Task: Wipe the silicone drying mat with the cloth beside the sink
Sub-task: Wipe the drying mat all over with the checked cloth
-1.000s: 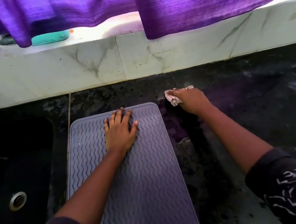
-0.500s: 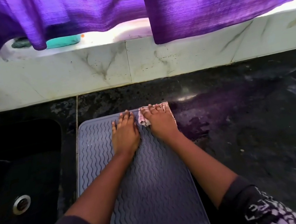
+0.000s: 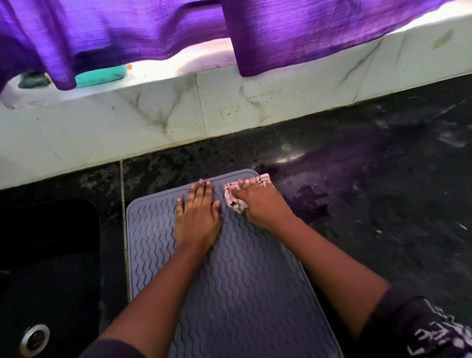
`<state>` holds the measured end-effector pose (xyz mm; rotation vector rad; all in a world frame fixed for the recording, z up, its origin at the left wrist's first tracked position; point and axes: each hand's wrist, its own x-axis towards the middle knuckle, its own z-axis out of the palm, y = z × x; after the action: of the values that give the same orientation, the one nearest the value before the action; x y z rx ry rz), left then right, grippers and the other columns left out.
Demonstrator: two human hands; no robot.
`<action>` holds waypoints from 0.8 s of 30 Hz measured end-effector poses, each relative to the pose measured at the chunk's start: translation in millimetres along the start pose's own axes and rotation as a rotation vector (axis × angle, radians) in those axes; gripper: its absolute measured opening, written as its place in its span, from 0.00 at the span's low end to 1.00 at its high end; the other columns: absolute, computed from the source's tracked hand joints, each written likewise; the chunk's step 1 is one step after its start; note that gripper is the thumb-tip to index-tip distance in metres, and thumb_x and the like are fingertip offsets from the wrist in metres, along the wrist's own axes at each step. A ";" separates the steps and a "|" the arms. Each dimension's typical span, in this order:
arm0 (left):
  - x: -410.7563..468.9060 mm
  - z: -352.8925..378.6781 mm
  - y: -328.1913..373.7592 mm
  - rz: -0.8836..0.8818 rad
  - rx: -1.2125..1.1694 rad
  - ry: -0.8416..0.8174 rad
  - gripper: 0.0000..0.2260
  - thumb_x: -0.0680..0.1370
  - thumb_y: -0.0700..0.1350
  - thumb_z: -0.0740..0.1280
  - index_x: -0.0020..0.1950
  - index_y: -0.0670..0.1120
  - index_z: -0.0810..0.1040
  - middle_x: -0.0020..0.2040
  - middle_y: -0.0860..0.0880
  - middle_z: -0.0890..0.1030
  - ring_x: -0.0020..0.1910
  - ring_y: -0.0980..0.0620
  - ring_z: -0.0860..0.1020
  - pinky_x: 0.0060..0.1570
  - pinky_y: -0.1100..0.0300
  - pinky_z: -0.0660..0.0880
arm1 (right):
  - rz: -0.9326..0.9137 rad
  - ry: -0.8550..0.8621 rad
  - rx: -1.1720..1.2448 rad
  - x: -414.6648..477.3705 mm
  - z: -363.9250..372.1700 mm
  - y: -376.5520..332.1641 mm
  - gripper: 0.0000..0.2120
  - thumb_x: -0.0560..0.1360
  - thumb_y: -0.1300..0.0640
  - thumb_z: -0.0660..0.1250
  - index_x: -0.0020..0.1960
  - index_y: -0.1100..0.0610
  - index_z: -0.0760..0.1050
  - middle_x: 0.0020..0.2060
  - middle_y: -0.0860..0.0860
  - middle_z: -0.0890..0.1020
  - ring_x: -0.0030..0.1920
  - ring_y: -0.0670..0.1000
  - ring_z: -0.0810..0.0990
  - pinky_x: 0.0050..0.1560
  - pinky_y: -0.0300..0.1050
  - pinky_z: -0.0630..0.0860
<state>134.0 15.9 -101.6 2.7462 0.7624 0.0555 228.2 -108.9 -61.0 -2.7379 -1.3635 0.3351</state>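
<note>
- On the dark stone counter (image 3: 383, 187), a grey silicone drying mat (image 3: 229, 287) with a wavy ribbed surface is laid flat, its long side running away from the person.
- Just left of the mat, a black sink (image 3: 28, 271) is set into the counter, and a round metal drain (image 3: 34, 340) is seen in its floor.
- The left hand (image 3: 197, 217) is pressed flat on the far part of the mat, palm down, fingers spread narrowly and stretched toward the far edge; nothing is held in it.
- The right hand (image 3: 258, 206) is placed just beside the left, at the mat's far right corner, and is closed over a small pale cloth (image 3: 236, 198) with a dark checked pattern.
- The cloth is bunched under the fingers and is pressed against the mat, with part of it showing past the fingertips at the mat's right edge.
- Both forearms are bare and are laid over the mat; dark sleeves are seen at the bottom of the view, the right one bearing white print.
- Behind the counter, a white marble upstand (image 3: 217, 105) is seen, and purple curtains (image 3: 325, 3) are hung above it.
- On the sill, a teal object (image 3: 100, 76) is partly covered by the curtain hem.
</note>
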 end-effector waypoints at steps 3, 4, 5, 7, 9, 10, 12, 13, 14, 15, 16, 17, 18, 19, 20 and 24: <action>-0.2 -1.2 2.1 -0.009 0.004 0.001 0.24 0.82 0.52 0.48 0.78 0.49 0.49 0.79 0.51 0.51 0.77 0.52 0.48 0.74 0.50 0.44 | 0.019 -0.017 -0.019 -37.3 15.9 -6.8 0.28 0.76 0.58 0.57 0.75 0.53 0.56 0.75 0.56 0.59 0.74 0.55 0.58 0.72 0.57 0.50; -0.2 -1.1 2.2 -0.010 0.005 -0.002 0.24 0.82 0.52 0.48 0.78 0.49 0.49 0.79 0.51 0.51 0.77 0.52 0.48 0.74 0.49 0.44 | 0.033 -0.018 -0.021 -45.5 20.6 -9.9 0.28 0.76 0.59 0.57 0.75 0.53 0.55 0.75 0.55 0.58 0.75 0.55 0.56 0.72 0.57 0.49; -0.1 -0.8 1.9 -0.011 0.005 -0.003 0.24 0.82 0.52 0.48 0.78 0.49 0.49 0.79 0.51 0.51 0.77 0.52 0.48 0.74 0.49 0.44 | 0.050 -0.021 -0.016 -47.1 22.2 -11.8 0.29 0.76 0.59 0.57 0.75 0.53 0.54 0.75 0.54 0.58 0.75 0.55 0.55 0.72 0.58 0.49; 0.3 -0.5 1.6 -0.006 0.003 -0.008 0.25 0.82 0.52 0.48 0.78 0.49 0.49 0.79 0.51 0.51 0.77 0.52 0.48 0.74 0.49 0.43 | 0.073 -0.013 0.009 -39.2 17.0 -11.8 0.28 0.76 0.59 0.57 0.75 0.52 0.56 0.75 0.54 0.59 0.74 0.54 0.57 0.72 0.58 0.51; 0.3 -0.3 1.2 -0.005 0.002 -0.013 0.25 0.82 0.52 0.48 0.78 0.49 0.49 0.79 0.51 0.51 0.77 0.52 0.48 0.74 0.49 0.43 | 0.068 -0.031 0.015 -34.1 10.9 -11.4 0.28 0.75 0.59 0.57 0.75 0.52 0.57 0.75 0.54 0.60 0.74 0.54 0.59 0.71 0.57 0.53; 0.0 -0.5 0.9 -0.005 0.004 -0.011 0.25 0.82 0.52 0.48 0.78 0.49 0.49 0.79 0.50 0.51 0.77 0.52 0.48 0.74 0.49 0.43 | 0.056 -0.052 0.007 -35.3 7.1 -12.1 0.28 0.75 0.59 0.58 0.74 0.52 0.58 0.74 0.54 0.61 0.73 0.54 0.60 0.71 0.57 0.55; -1.2 -1.2 1.0 -0.003 0.001 -0.004 0.25 0.82 0.52 0.48 0.78 0.48 0.49 0.79 0.50 0.51 0.77 0.52 0.48 0.74 0.49 0.43 | 0.009 -0.126 -0.019 -39.3 -4.4 -11.1 0.25 0.75 0.58 0.58 0.72 0.54 0.63 0.71 0.56 0.68 0.69 0.56 0.68 0.67 0.54 0.63; -1.2 -1.5 1.2 -0.001 -0.003 0.000 0.24 0.82 0.51 0.48 0.78 0.48 0.49 0.79 0.50 0.51 0.77 0.52 0.48 0.74 0.49 0.44 | -0.014 -0.167 -0.026 -40.7 -14.8 -9.1 0.21 0.75 0.57 0.59 0.68 0.54 0.68 0.66 0.57 0.73 0.64 0.57 0.72 0.63 0.53 0.68; -1.3 -1.4 1.1 0.001 -0.008 0.003 0.24 0.82 0.51 0.48 0.78 0.48 0.49 0.79 0.50 0.51 0.77 0.52 0.48 0.74 0.49 0.44 | -0.020 -0.203 0.003 -40.5 -25.6 -5.9 0.16 0.76 0.56 0.60 0.63 0.55 0.73 0.60 0.57 0.78 0.57 0.57 0.76 0.59 0.52 0.73; -0.9 -1.4 0.7 0.003 -0.015 0.006 0.24 0.82 0.51 0.48 0.78 0.49 0.49 0.79 0.50 0.52 0.77 0.52 0.49 0.74 0.49 0.44 | 0.001 -0.229 0.076 -39.1 -36.8 -2.3 0.11 0.76 0.56 0.60 0.56 0.56 0.75 0.53 0.57 0.80 0.51 0.57 0.78 0.55 0.52 0.75; -0.4 -1.4 0.1 0.006 -0.021 0.006 0.24 0.82 0.51 0.48 0.78 0.49 0.50 0.79 0.50 0.52 0.77 0.52 0.49 0.74 0.49 0.44 | 0.035 -0.213 0.164 -35.2 -46.1 3.2 0.08 0.77 0.56 0.60 0.51 0.57 0.76 0.47 0.56 0.81 0.46 0.56 0.78 0.52 0.52 0.77; -0.1 -1.3 -0.4 0.009 -0.025 0.007 0.24 0.82 0.52 0.48 0.78 0.49 0.50 0.79 0.50 0.52 0.77 0.52 0.49 0.74 0.49 0.44 | 0.070 -0.127 0.231 -29.3 -53.4 9.2 0.06 0.77 0.56 0.61 0.49 0.56 0.76 0.44 0.55 0.81 0.43 0.55 0.78 0.50 0.51 0.78; -0.4 -1.0 -0.8 0.009 -0.026 0.008 0.24 0.82 0.52 0.48 0.78 0.48 0.50 0.79 0.50 0.52 0.77 0.52 0.49 0.74 0.49 0.45 | 0.101 0.000 0.260 -20.2 -57.2 15.1 0.07 0.77 0.57 0.61 0.50 0.55 0.77 0.43 0.55 0.82 0.42 0.55 0.78 0.48 0.50 0.78; -0.4 -0.7 -1.1 0.009 -0.026 0.011 0.24 0.82 0.52 0.48 0.78 0.49 0.50 0.78 0.50 0.52 0.77 0.52 0.49 0.74 0.49 0.45 | 0.120 0.119 0.261 -10.1 -58.9 18.2 0.09 0.77 0.57 0.61 0.54 0.53 0.78 0.45 0.55 0.83 0.43 0.56 0.79 0.47 0.49 0.78; -0.2 -0.8 -1.3 0.010 -0.028 0.016 0.24 0.82 0.52 0.48 0.78 0.49 0.50 0.78 0.50 0.53 0.77 0.52 0.50 0.74 0.49 0.45 | 0.114 0.193 0.252 -0.9 -57.3 18.6 0.13 0.76 0.57 0.61 0.59 0.51 0.77 0.49 0.54 0.83 0.46 0.56 0.80 0.48 0.49 0.77; 1.0 1.7 -2.2 0.014 -0.028 0.036 0.24 0.82 0.52 0.48 0.78 0.48 0.52 0.78 0.50 0.54 0.77 0.52 0.50 0.74 0.49 0.45 | -0.027 -0.155 0.021 17.1 -21.2 6.3 0.28 0.77 0.51 0.60 0.75 0.48 0.57 0.75 0.53 0.59 0.74 0.56 0.59 0.70 0.63 0.57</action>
<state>133.9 17.8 -103.9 2.7311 0.7463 0.1183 247.8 -98.3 -44.1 -2.7238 -1.4214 0.5677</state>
